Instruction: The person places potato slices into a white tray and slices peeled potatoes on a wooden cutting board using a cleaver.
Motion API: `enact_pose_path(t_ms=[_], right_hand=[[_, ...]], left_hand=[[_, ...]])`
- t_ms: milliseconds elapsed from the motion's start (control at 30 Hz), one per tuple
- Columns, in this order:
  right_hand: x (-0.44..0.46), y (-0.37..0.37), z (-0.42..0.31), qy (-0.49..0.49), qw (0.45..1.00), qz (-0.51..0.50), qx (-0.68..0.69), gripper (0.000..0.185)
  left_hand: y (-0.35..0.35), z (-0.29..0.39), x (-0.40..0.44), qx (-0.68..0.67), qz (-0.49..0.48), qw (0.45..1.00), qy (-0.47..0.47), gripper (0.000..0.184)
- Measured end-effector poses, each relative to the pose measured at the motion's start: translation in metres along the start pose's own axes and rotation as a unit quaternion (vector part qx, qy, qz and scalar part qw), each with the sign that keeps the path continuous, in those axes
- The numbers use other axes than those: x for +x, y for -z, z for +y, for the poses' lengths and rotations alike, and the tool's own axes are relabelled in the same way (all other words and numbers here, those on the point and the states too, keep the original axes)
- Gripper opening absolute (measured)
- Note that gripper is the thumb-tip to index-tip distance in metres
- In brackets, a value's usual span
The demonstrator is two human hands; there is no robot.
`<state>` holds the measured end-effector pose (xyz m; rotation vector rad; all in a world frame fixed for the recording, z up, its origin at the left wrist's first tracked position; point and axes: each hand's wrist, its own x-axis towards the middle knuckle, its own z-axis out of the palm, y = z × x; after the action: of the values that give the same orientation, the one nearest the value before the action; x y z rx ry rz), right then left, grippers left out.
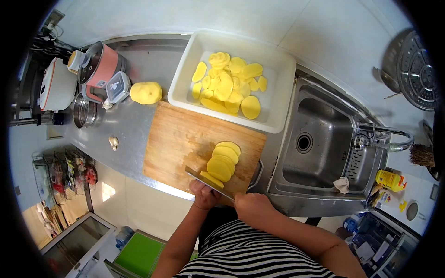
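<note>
My right hand (252, 209) is closed round the handle of a kitchen knife (204, 180), low on the wooden cutting board (174, 134). The blade slants up to the left, with a potato slice (212, 179) lying against its far side. Just behind the blade, my left hand (204, 194) has its fingers curled at the board's near edge; whatever they press on is hidden. Beyond the knife, overlapping potato slices (222, 162) lie in a row. A white plastic tub (273, 111) behind the board holds many loose potato slices (225, 86).
A whole peeled potato (146, 93) lies left of the tub, near a lidded plastic box (118, 87) and a pink electric pot (101, 65). Garlic cloves (113, 142) are on the steel counter. To the right is a sink (320, 139) with a faucet (394, 134).
</note>
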<state>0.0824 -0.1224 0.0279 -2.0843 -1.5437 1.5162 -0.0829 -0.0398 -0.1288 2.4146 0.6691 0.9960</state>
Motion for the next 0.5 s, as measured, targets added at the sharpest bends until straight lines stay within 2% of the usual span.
enact_pose_path(t_ms=[67,133,200,300,367,433,500], right_hand=[[0.002,-0.004,0.000,0.005,1.000,0.010,-0.002,0.012],[0.000,-0.002,0.000,0.009,1.000,0.021,-0.008,0.012],[-0.008,0.000,0.002,-0.029,0.999,-0.021,-0.031,0.012],[-0.002,-0.001,0.002,-0.010,1.000,-0.001,-0.004,0.012],[0.010,-0.005,0.002,0.003,1.000,0.012,-0.003,0.012],[0.013,-0.005,0.000,0.018,1.000,0.026,-0.002,0.012],[0.010,-0.004,0.000,-0.008,1.000,0.013,0.008,0.013]], left_hand=[[0.001,0.003,0.001,0.055,0.048,0.997,-0.020,0.023],[0.000,-0.001,-0.003,0.038,0.031,0.999,-0.020,0.023],[-0.001,-0.003,-0.006,0.023,0.013,1.000,-0.015,0.023],[0.001,0.000,0.000,0.020,0.007,1.000,-0.008,0.022],[0.003,0.008,0.010,0.091,0.065,0.993,-0.030,0.021],[0.002,0.005,0.005,0.062,0.059,0.996,-0.028,0.020],[0.000,0.004,0.005,0.031,0.055,0.998,-0.025,0.019]])
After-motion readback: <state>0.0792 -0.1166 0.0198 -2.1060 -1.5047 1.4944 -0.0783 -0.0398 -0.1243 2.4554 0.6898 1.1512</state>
